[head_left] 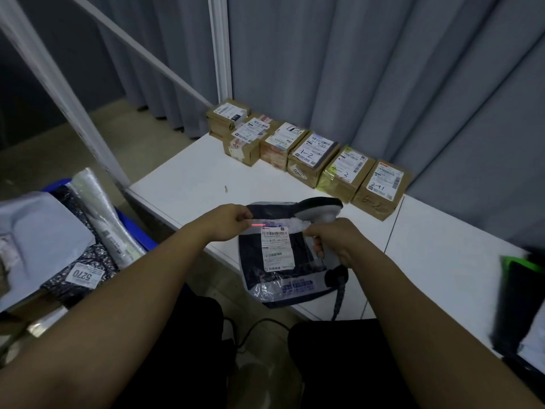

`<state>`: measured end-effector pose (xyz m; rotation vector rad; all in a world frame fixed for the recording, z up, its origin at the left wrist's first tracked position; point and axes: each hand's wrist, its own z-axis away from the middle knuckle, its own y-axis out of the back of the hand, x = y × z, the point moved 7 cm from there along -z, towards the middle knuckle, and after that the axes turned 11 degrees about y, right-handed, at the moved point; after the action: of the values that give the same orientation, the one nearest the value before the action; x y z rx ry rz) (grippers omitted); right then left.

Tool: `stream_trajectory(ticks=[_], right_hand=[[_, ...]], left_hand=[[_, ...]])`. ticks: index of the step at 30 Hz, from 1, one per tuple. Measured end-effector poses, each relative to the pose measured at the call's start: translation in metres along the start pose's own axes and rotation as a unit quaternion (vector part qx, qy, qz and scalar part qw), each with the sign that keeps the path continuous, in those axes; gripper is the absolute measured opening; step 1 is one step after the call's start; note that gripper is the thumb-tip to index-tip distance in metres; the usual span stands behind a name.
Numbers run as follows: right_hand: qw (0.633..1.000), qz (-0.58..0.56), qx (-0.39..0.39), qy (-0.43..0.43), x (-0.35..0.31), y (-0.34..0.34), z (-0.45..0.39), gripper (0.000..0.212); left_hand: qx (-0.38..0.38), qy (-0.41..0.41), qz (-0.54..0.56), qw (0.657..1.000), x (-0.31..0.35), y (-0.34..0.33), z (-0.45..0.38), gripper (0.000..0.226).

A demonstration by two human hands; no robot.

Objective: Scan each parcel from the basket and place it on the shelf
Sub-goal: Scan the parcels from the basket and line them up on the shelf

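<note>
A dark plastic mailer parcel (pixel 280 278) with a white barcode label hangs over the front edge of the white shelf (pixel 191 178). My left hand (pixel 227 221) pinches its top left corner. My right hand (pixel 336 240) grips the handle of a grey barcode scanner (pixel 320 209), whose head points down at the label. A red scan line shows just above the barcode. The blue basket (pixel 132 228) at the left holds several more bagged parcels (pixel 85 255).
Several brown cardboard boxes (pixel 312 154) with labels stand in a row at the back of the shelf, against a grey curtain. The scanner's coiled cable (pixel 339 296) hangs off the front edge. A black and green object (pixel 519 296) lies at the right.
</note>
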<state>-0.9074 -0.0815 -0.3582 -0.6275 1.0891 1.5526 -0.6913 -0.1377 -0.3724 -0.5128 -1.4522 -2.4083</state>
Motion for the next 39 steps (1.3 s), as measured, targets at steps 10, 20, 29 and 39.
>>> stream_trajectory(ticks=[10,20,29,39], right_hand=[[0.999,0.001,-0.002,-0.049,0.018,0.007,-0.007,0.017],[0.998,-0.021,-0.032,0.040,0.003,0.003,-0.007,0.013],[0.964,-0.107,-0.135,0.204,-0.043,-0.034,0.015,0.053],[0.971,0.195,-0.116,0.081,0.013,0.002,-0.055,0.054]], left_hand=[[-0.039,0.031,-0.024,0.998,-0.003,-0.009,-0.002,0.035],[-0.045,0.009,0.042,0.998,0.018,-0.005,0.002,0.027],[-0.161,0.026,0.445,0.880,0.071,-0.001,0.042,0.026],[0.006,0.053,0.482,0.875,0.058,0.001,0.023,0.023]])
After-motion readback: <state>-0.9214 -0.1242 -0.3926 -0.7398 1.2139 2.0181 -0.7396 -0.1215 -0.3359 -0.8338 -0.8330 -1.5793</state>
